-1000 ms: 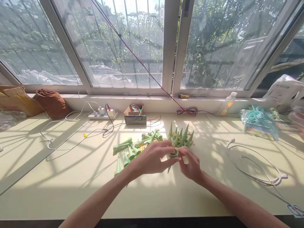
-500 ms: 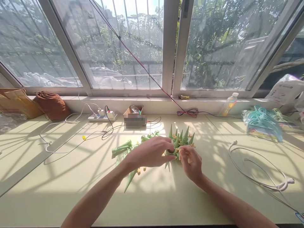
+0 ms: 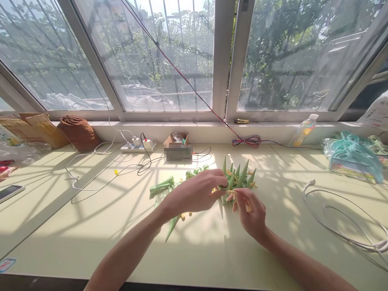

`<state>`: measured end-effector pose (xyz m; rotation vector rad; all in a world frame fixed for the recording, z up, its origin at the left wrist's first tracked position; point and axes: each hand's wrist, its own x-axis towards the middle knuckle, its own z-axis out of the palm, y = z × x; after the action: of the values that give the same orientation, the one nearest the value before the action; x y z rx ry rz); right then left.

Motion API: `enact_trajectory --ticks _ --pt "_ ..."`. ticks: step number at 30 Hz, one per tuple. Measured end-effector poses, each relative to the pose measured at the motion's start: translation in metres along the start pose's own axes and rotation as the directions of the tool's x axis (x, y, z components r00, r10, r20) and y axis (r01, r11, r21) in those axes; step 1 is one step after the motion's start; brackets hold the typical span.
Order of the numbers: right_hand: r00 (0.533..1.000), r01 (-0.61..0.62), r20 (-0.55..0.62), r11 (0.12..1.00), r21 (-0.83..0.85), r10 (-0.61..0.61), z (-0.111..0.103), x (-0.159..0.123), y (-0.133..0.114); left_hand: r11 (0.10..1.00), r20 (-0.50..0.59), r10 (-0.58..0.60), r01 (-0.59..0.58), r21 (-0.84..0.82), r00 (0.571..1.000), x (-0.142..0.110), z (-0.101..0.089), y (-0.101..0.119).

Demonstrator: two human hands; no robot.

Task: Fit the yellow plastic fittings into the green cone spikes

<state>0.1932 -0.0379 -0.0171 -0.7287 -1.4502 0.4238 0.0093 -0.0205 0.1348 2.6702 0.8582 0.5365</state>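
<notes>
Over the middle of the table, my left hand [image 3: 201, 188] is closed round a green spiked plastic piece [image 3: 221, 208], whose pointed tip shows below the fingers. The fingers hide most of it. My right hand [image 3: 253, 212] pinches a small yellow plastic piece [image 3: 232, 192] between thumb and forefinger, close to the left fingertips. Just behind both hands stands a cluster of green spikes [image 3: 244, 173] with small yellow bits among them. Under and left of my left forearm lie more green parts, among them a ribbed green tube [image 3: 160, 187] and a long green spike [image 3: 172, 229].
Along the window side are a power strip [image 3: 138, 148], a small open box [image 3: 178, 147], bundled wire [image 3: 247, 140] and a drink bottle [image 3: 305, 130]. White cable [image 3: 339, 232] coils at right near bagged turquoise items [image 3: 353, 157]. A phone [image 3: 11, 193] lies far left.
The view has turned a little left, bringing the phone into sight. Both hands stay close together; the green piece's tip now points down more plainly below my left hand.
</notes>
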Motion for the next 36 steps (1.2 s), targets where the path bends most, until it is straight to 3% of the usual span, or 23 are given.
enact_trajectory --ticks 11,18,36 --pt "0.999 0.041 -0.019 0.999 -0.01 -0.041 0.0 0.003 0.0 0.999 -0.037 -0.038 0.038 -0.006 0.999 0.003 0.003 -0.01" --pt "0.99 0.141 -0.025 0.99 0.008 -0.141 -0.003 0.002 0.0 0.997 -0.017 -0.076 0.076 0.008 0.997 0.002 0.008 -0.002" --pt "0.986 0.165 -0.007 0.984 0.071 -0.165 -0.004 0.0 0.002 0.988 0.065 -0.154 0.154 0.003 0.986 0.004 0.016 0.007"
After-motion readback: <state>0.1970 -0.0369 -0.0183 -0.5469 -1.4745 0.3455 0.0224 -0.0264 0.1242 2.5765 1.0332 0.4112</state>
